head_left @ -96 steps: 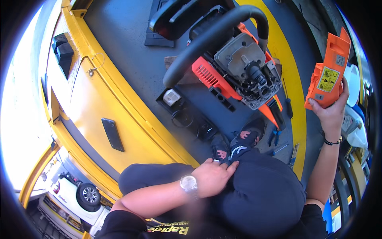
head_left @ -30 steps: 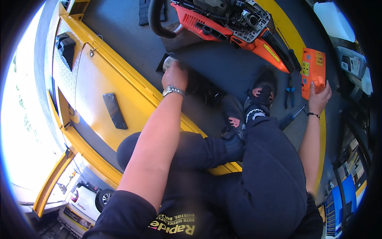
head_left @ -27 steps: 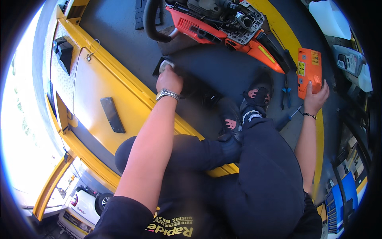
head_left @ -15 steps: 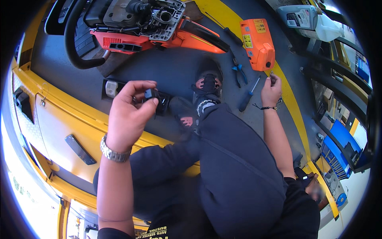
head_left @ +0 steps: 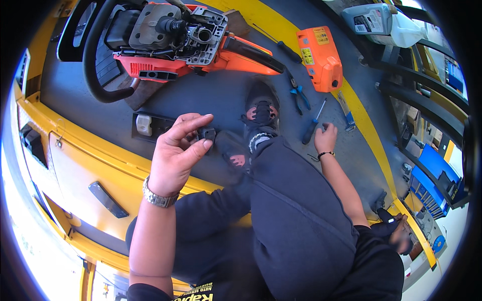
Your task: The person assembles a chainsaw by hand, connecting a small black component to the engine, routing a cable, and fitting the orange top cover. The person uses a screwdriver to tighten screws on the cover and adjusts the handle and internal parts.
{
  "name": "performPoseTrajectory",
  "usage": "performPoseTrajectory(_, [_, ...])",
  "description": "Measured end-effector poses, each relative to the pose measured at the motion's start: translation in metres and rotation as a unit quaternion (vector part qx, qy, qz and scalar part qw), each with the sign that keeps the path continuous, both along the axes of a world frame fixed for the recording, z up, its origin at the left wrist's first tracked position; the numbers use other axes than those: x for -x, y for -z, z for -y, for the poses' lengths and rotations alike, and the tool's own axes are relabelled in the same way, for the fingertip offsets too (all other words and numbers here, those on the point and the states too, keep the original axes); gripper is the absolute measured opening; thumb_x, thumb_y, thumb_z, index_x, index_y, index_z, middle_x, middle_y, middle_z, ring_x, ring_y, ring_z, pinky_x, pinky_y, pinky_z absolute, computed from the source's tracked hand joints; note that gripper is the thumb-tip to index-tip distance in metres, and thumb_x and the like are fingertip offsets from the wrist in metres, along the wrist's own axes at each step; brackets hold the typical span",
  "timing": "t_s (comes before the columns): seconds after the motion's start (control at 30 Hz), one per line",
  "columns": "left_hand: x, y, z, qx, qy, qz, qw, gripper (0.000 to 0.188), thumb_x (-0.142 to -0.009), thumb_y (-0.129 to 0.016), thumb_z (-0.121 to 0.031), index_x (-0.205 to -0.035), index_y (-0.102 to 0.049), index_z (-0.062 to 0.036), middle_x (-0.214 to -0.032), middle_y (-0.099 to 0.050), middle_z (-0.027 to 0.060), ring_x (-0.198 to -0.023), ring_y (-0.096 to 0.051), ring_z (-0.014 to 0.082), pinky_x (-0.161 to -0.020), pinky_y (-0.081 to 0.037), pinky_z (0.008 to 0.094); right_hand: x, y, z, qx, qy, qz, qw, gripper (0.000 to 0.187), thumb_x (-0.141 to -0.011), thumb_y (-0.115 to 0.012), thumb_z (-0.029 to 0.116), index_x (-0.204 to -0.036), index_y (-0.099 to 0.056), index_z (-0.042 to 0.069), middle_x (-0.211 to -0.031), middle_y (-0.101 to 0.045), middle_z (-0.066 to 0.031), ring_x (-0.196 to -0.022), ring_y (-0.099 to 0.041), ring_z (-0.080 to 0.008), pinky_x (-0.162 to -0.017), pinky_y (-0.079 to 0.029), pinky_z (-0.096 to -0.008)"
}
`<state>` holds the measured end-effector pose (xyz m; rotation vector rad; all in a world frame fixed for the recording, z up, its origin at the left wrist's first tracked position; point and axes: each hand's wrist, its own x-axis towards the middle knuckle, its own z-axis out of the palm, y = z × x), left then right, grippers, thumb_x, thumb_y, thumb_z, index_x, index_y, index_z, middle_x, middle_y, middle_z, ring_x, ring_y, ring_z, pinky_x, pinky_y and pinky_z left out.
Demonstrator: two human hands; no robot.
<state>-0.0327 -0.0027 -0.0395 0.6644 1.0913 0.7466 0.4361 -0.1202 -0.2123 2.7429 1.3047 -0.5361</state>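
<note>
The left hand (head_left: 170,159) pinches a small black part (head_left: 207,133) between thumb and fingers; whether the right hand (head_left: 326,139), near a screwdriver (head_left: 309,133), grips anything I cannot tell. Two jugs, one grey (head_left: 369,20), one white (head_left: 404,33) (contents hidden), sit upper right. The part looks blocky, its long axis unclear.

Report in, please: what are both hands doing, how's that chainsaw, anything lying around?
Left hand pinching small black part. Right hand beside blue-handled screwdriver, contact unclear. Chainsaw opened up, engine parts exposed. Pliers and orange cover lie nearby.
</note>
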Motion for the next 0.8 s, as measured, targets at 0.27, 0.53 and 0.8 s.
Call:
performPoseTrajectory(0.27, [0.002,0.003,0.006,0.111,-0.115,0.051,0.986,0.046,-0.09,-0.07,0.009,-0.133,-0.061,-0.0019,-0.121,-0.065,0.0086,-0.113,-0.064,0.0173,-0.1,-0.053,0.0325,0.067,-0.02,-0.175,-0.209,-0.34,0.018,0.917,0.036,-0.088,-0.07,0.016,-0.122,-0.063,0.005,-0.128,-0.06,-0.0174,-0.115,-0.061,-0.041,-0.098,-0.051,-0.0491])
performPoseTrajectory(0.53, [0.005,-0.005,0.003,0.091,-0.17,0.157,0.969,0.042,-0.095,-0.068,0.004,-0.136,-0.062,-0.0021,-0.133,-0.066,0.0139,-0.109,-0.068,0.019,-0.098,-0.054,0.0328,0.076,0.011,-0.276,0.017,-0.382,-0.018,0.924,0.041,-0.096,-0.068,0.027,-0.129,-0.062,0.003,-0.125,-0.065,-0.0184,-0.117,-0.063,-0.0368,-0.099,-0.052,-0.0466])
performPoseTrajectory(0.8, [0.016,-0.005,0.0,0.08,-0.267,0.276,0.92,0.04,-0.099,-0.061,-0.001,-0.139,-0.06,-0.0022,-0.135,-0.063,0.0147,-0.121,-0.066,0.0289,-0.105,-0.055,0.0406,0.104,-0.062,-0.235,-0.179,-0.156,-0.212,0.948,0.036,-0.096,-0.068,0.022,-0.121,-0.061,-0.003,-0.108,-0.069,-0.0144,-0.091,-0.069,-0.0218,-0.083,-0.055,-0.0361])
